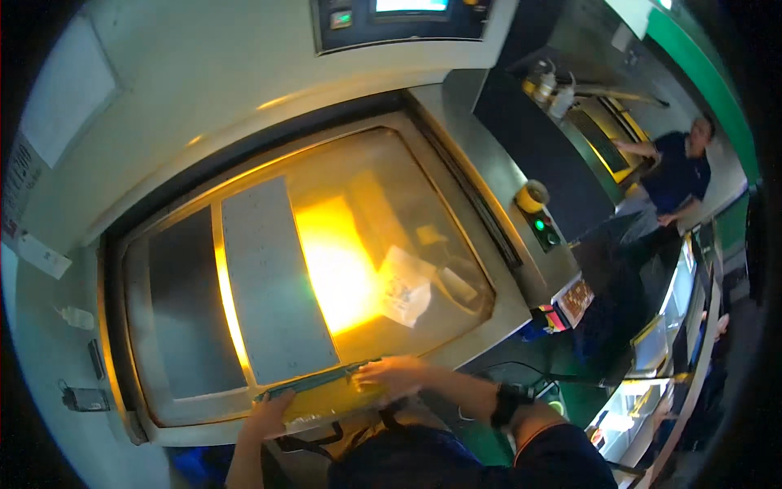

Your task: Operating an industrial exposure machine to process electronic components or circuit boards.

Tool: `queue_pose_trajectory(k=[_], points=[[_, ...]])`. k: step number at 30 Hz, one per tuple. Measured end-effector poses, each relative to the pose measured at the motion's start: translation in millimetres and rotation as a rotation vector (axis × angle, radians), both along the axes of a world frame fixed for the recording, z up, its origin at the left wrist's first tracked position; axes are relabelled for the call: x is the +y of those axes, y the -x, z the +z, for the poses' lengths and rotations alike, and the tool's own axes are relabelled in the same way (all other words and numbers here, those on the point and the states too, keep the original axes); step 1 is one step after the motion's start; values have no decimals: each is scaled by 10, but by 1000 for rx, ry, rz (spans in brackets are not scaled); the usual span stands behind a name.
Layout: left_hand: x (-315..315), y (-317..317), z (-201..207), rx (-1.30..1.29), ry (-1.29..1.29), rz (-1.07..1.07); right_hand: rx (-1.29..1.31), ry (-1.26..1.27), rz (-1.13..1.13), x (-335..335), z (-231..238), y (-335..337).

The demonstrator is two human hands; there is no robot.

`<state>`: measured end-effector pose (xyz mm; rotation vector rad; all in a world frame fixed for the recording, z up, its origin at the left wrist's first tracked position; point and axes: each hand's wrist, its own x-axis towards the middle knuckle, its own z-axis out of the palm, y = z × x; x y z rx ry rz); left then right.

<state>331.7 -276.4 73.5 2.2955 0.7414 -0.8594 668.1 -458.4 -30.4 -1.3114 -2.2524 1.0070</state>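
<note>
Along the front edge of a lit glass-topped frame [423, 204], my left hand [270, 412] grips the left end of a thin yellowish see-through panel [326, 401] with a dark green upper edge. My right hand [395, 375] has its fingers over the same panel's right end. What the panel is made of I cannot tell. Just beyond it, a grey rectangular sheet [277, 277] lies on the glass, with a darker panel [191, 301] to its left. Bright yellow light shines up right of the grey sheet. A crumpled whitish sheet [406, 285] lies near the right side.
A machine panel with a screen [411, 6] is above. Right of the frame are a roll of yellow tape [533, 196], a control box with a green light [544, 231] and a small box [573, 301]. Another person [680, 175] stands at the far right beside bottles [562, 99].
</note>
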Motion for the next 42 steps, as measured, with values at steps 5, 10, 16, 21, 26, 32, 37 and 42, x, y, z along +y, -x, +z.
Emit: queue_pose_trajectory(k=[5,10,16,21,26,32,37,42], points=[[20,495,-300,3,-10,109,-688,364,-1291,165,2075,-1677],[-95,254,-464,-191,-117,14,-768,196,-1811,-1208,1144,-3066],[-156,116,-213,-128,-99,86,-787,315,-1724,-1071,1163,-3143],[-283,186,-119,-58,-115,132,-777,90,-1355,-459,989,-2468],[-387,493,-108,18,-180,100,-376,-117,-208,-208,768,176],[834,957,-197,1,-212,32,-482,-94,-234,904,512,1161],[2999,48,-430,-107,-587,96,-738,-294,-389,3251,196,446],[4674,-779,-740,-187,-720,170,-814,-272,-503,5170,-65,-394]])
